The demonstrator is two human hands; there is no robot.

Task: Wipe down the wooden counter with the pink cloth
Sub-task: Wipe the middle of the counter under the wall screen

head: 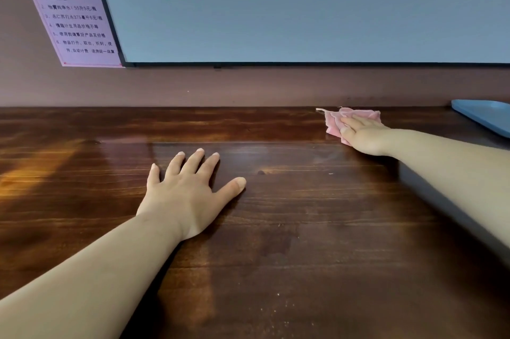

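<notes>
Nearest, the left hand (187, 195) lies flat on the counter (303, 228), fingers straight and spread, holding nothing. Farther back on the right, the right hand (364, 135) presses the cloth (334, 123) on the counter near the wall, fingers straight on top of it. Just beside is a blue tray (485, 115).

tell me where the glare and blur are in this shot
Head view: warm glare streaks the wooden counter at far left and beside the left hand; wide-angle lens bows the screen edge; the pink notice text is soft; right hand on the pink cloth is slightly blurred.
</notes>
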